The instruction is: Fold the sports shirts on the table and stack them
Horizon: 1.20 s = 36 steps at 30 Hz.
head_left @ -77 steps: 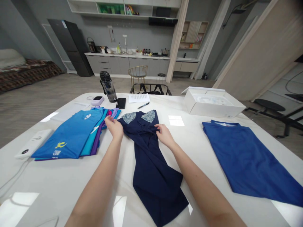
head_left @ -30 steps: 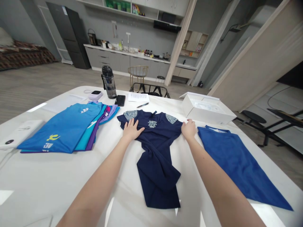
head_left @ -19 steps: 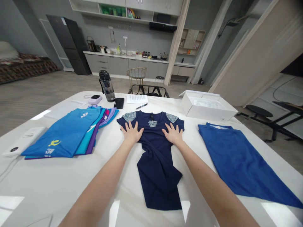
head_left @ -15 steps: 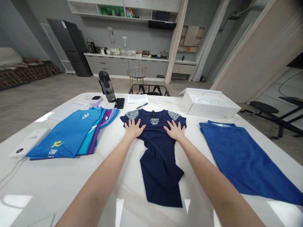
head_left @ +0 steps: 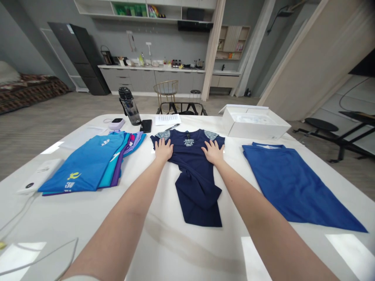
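Note:
A dark navy short-sleeved shirt (head_left: 195,156) with patterned shoulders lies on the white table (head_left: 158,242), its collar away from me and its lower part twisted and bunched. My left hand (head_left: 163,150) rests with fingers spread on the shirt's left side, just below the sleeve. On the opposite side, my right hand (head_left: 213,152) lies on the fabric near the right sleeve, fingers apart. Neither hand grips the cloth. A blue garment (head_left: 293,179) is spread flat to the right. Several folded shirts (head_left: 88,162) are stacked on the left, a blue one on top.
An open white box (head_left: 254,123) stands at the back right. Along the back left are a dark water bottle (head_left: 130,107), a phone (head_left: 145,125), a lilac device (head_left: 116,124), a paper (head_left: 168,119) and a pen (head_left: 172,127). A white power strip (head_left: 41,175) with cables lies at the left.
The shirt's lower end is nearer its collar and sits higher in view. Both hands remain on the shirt, slightly farther forward. The camera view has shifted a little.

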Each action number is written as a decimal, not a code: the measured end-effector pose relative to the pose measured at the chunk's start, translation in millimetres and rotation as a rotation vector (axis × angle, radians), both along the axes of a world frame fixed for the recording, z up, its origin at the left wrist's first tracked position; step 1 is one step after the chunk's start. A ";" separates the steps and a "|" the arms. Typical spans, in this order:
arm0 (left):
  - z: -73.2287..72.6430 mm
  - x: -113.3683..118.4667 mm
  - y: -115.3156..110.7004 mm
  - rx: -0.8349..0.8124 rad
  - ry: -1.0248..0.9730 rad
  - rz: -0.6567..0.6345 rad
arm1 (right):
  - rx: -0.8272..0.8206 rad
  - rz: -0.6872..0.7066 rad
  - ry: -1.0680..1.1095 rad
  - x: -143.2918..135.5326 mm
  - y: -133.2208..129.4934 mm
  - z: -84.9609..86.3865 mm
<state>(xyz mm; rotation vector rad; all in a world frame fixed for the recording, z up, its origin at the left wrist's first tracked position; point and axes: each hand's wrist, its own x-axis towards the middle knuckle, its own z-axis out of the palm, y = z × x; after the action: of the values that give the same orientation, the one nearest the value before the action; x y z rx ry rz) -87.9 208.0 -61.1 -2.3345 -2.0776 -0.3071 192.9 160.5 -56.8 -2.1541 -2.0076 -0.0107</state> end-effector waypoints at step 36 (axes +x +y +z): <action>56.3 1.8 -264.8 0.083 -0.025 -0.809 | -0.208 0.667 0.572 -34.3 -249.8 41.2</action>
<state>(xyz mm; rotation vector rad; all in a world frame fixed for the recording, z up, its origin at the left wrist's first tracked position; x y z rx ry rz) -86.1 -56.8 -4.8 -2.9889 -0.9877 -0.3992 158.6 -89.3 -15.6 -1.2474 -2.2828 0.8308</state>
